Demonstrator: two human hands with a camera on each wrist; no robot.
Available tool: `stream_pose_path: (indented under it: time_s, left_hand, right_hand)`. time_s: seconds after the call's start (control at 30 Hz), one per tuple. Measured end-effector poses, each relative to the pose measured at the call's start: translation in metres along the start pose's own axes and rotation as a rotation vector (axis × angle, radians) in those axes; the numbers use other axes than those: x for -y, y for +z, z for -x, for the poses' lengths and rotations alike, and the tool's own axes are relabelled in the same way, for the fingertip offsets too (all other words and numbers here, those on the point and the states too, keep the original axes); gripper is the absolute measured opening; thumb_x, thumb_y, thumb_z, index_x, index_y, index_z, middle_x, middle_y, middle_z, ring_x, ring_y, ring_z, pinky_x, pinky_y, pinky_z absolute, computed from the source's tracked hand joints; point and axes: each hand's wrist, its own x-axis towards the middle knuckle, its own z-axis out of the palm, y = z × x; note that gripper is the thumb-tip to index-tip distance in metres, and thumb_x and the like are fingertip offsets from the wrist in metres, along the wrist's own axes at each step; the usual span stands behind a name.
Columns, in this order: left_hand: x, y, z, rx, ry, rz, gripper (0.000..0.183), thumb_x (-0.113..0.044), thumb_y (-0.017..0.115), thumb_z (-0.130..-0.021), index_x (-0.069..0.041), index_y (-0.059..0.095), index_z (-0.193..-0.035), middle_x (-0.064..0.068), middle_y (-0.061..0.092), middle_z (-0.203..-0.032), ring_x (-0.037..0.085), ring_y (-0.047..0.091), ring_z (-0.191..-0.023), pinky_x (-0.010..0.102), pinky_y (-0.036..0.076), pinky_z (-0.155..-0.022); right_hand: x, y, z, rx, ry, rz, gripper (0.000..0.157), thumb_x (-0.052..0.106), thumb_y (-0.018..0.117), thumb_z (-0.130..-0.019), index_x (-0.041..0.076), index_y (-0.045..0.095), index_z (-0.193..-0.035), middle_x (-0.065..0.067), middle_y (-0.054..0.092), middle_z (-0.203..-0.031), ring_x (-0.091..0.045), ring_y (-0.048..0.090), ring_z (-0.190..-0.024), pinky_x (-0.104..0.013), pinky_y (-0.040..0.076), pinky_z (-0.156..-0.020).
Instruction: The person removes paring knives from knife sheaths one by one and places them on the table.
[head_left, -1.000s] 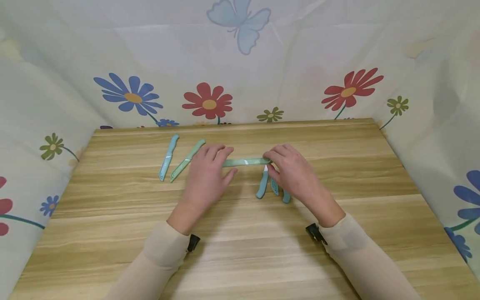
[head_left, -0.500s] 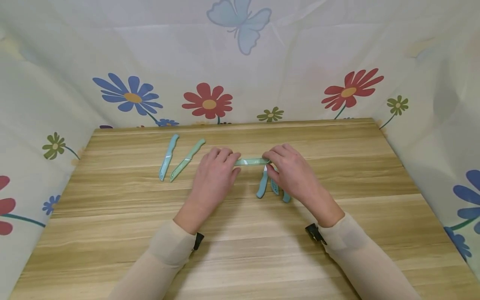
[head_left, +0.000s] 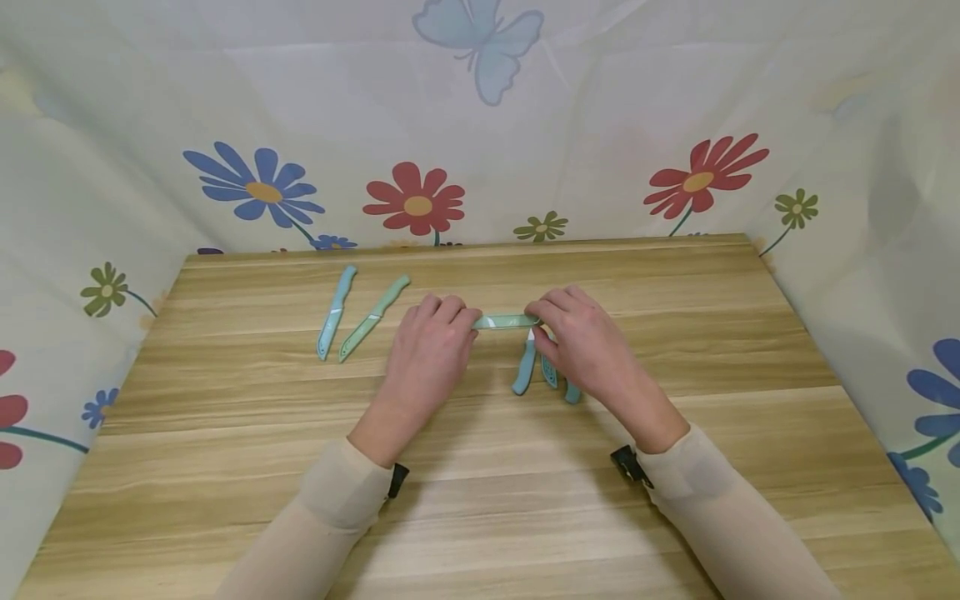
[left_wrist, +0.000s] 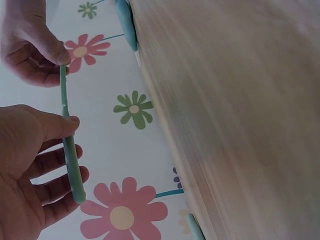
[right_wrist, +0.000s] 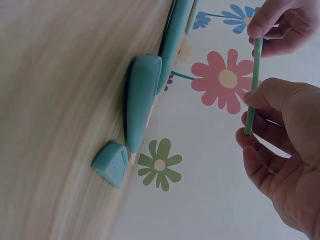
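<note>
Across the wooden table [head_left: 510,533] reach two pale sleeves [head_left: 315,508], cut off at the head view's lower edge. The left hand [head_left: 429,346] grips the handle end of a green knife [head_left: 507,322], while the right hand [head_left: 579,342] pinches its other end. It is held above the tabletop, most of its handle hidden in the head view; a second ago the left hand was farther left, thumb and fingers apart, with more handle showing. Well to the left lie a blue knife [head_left: 336,313] and a second green knife [head_left: 374,318]. Below the right hand, two blue handles [head_left: 524,368] and a patterned blue piece [head_left: 549,371] are partly covered; whether they touch is unclear.
</note>
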Motion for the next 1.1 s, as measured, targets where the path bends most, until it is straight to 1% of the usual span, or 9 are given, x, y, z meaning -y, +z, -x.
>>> stream_pose_path:
  time_s: [0.33, 0.57, 0.83, 1.1]
  left_hand:
    - [-0.0010, -0.0002, 0.0003, 0.009, -0.013, -0.018, 0.020, -0.014, 0.080, -0.097, -0.007, 0.079, -0.115, 0.007, 0.068, -0.103, 0.028, 0.057, -0.093, 0.038, 0.050, -0.076]
    - [-0.0007, -0.0007, 0.0002, 0.015, -0.011, -0.011, 0.021, -0.013, 0.081, -0.096, -0.007, 0.080, -0.116, 0.007, 0.069, -0.103, 0.027, 0.057, -0.092, 0.037, 0.051, -0.076]
    - [-0.0008, -0.0005, 0.0012, -0.001, -0.003, -0.022, 0.020, -0.013, 0.083, -0.094, -0.008, 0.080, -0.114, 0.007, 0.070, -0.102, 0.027, 0.058, -0.091, 0.037, 0.052, -0.075]
    - [-0.0038, -0.0015, 0.0015, 0.013, 0.002, -0.028, 0.021, -0.013, 0.084, -0.093, -0.007, 0.081, -0.113, 0.006, 0.069, -0.100, 0.026, 0.056, -0.089, 0.036, 0.051, -0.074]
  right_hand:
    - [0.0015, -0.0011, 0.0001, 0.018, 0.002, 0.012, 0.022, 0.004, 0.082, -0.090, 0.001, 0.077, -0.111, -0.010, 0.073, -0.108, -0.030, 0.065, -0.099, -0.040, 0.056, -0.090]
    - [0.0006, 0.0000, 0.0001, 0.022, -0.008, 0.021, 0.023, 0.004, 0.082, -0.089, 0.000, 0.076, -0.111, -0.011, 0.072, -0.107, -0.030, 0.065, -0.098, -0.040, 0.056, -0.089]
    - [0.0029, 0.0006, -0.0002, 0.030, -0.020, 0.037, 0.036, 0.008, 0.084, -0.089, -0.001, 0.073, -0.122, -0.013, 0.072, -0.113, -0.032, 0.066, -0.104, -0.042, 0.056, -0.093]
    - [0.0093, 0.0031, 0.0000, 0.044, -0.028, 0.024, 0.049, 0.009, 0.085, -0.089, 0.002, 0.068, -0.135, -0.013, 0.069, -0.124, -0.033, 0.064, -0.115, -0.043, 0.055, -0.099]
